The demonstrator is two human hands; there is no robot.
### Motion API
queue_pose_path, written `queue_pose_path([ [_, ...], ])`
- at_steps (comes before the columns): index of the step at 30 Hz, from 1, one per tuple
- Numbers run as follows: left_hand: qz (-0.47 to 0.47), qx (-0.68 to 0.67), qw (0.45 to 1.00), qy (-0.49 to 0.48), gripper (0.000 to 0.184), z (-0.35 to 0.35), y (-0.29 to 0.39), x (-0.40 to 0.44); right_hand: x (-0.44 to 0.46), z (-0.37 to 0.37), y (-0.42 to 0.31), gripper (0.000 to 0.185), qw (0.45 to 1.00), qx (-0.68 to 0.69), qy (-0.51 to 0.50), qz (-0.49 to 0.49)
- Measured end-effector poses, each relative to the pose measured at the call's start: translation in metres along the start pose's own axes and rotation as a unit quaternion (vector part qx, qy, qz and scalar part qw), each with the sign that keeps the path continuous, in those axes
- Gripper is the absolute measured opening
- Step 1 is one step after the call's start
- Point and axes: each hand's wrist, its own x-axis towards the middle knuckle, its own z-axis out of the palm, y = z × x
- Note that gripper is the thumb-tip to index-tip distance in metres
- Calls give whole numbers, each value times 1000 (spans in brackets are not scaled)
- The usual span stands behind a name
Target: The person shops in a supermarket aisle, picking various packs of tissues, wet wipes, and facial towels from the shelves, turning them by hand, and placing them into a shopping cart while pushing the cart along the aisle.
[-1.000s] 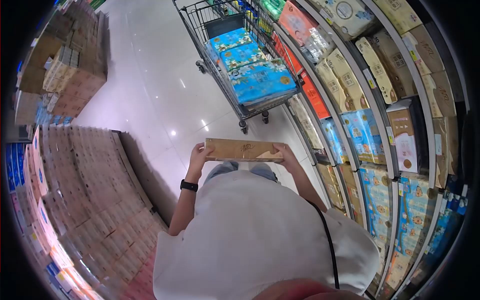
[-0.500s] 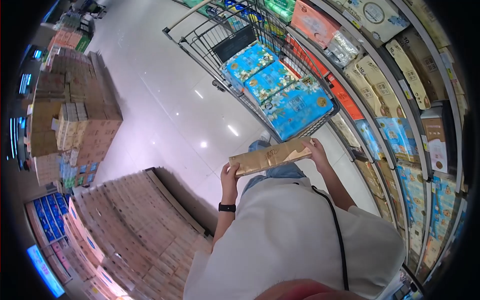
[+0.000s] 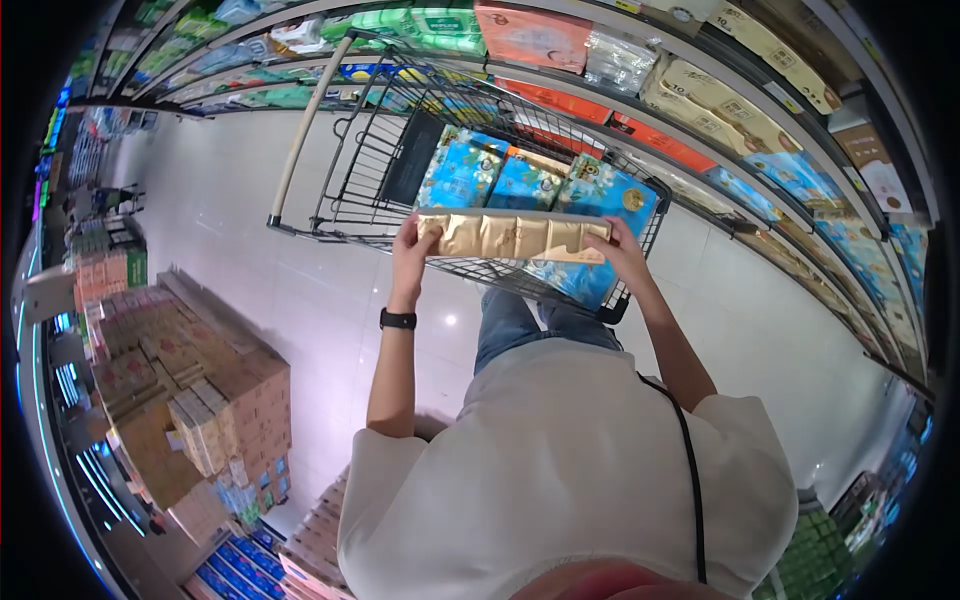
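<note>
A long gold-wrapped pack, looking like a row of paper rolls or tissues in film, is held level across my front. My left hand grips its left end, thumb on the near face and a black band on the wrist. On the other end, my right hand is closed in the same way. The pack is over the near side of a wire shopping cart, hiding part of it. Blue flowered packs lie inside the cart; the gold pack covers their middles.
Shelves with orange, gold, green and blue packages curve behind the cart and down the right side. Stacked cardboard cartons stand to the left on the shiny pale floor. Blue packages are at lower left.
My body has turned so the cart is now straight in front. Both hands have moved the gold pack up and over the cart's near edge, its printed face tipping to show ridged segments.
</note>
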Motion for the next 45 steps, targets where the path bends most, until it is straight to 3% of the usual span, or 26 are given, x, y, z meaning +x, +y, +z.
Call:
queue_pose_path([
  [3,64,52,995,-55,50,-14,23,93,67,8,-3,51,983,-70,12,-167],
  [4,93,68,990,-85,52,-20,25,131,84,12,-19,51,984,-71,27,-164],
  [6,117,75,980,-141,54,-22,30,191,106,31,-60,55,945,-271,46,-177],
  [9,174,131,961,-171,53,-29,-5,287,153,53,-54,59,907,-376,93,-165],
  [11,208,281,917,-192,50,-29,-22,327,185,59,-19,61,863,-460,112,-175],
  [12,298,352,869,-180,45,-30,-43,344,194,65,-3,61,854,-488,119,-135],
  [14,224,457,826,-242,51,-37,-97,365,202,79,17,62,841,-519,126,-82],
  [16,131,574,758,-282,59,-30,-114,370,208,90,28,65,753,-656,48,14],
  [19,93,625,720,-285,60,-16,-96,357,215,105,38,63,783,-616,84,28],
  [21,112,625,713,-296,60,-11,-87,358,209,108,28,63,796,-598,91,27],
  [23,150,626,707,-293,60,-8,-78,358,194,111,18,57,844,-523,123,3],
  [27,264,481,798,-248,50,-18,-53,328,112,110,15,37,877,-426,216,-59],
  [30,292,434,824,-218,39,-34,-49,278,12,99,33,17,880,-367,282,-105],
  [33,295,384,843,-235,35,-47,-78,230,-99,83,86,10,830,-354,431,16],
  [36,338,361,825,-273,30,-30,-89,180,-213,80,170,13,776,-292,556,52],
  [37,350,344,821,-293,28,-18,-89,164,-249,78,207,15,762,-248,577,156],
  [38,310,352,818,-334,28,-2,-81,149,-285,81,252,18,756,-210,588,194],
  [39,272,359,812,-371,28,18,-69,134,-321,77,322,18,730,-259,578,255],
  [40,312,347,794,-390,28,34,-66,120,-363,72,394,16,786,-262,461,319],
  [41,350,334,775,-408,28,54,-64,110,-373,86,372,21,773,117,448,433],
  [43,379,316,748,-444,24,97,-46,83,-425,95,417,26,860,198,266,387],
  [45,393,301,747,-443,24,135,-42,52,-461,117,438,30,936,102,265,210],
])
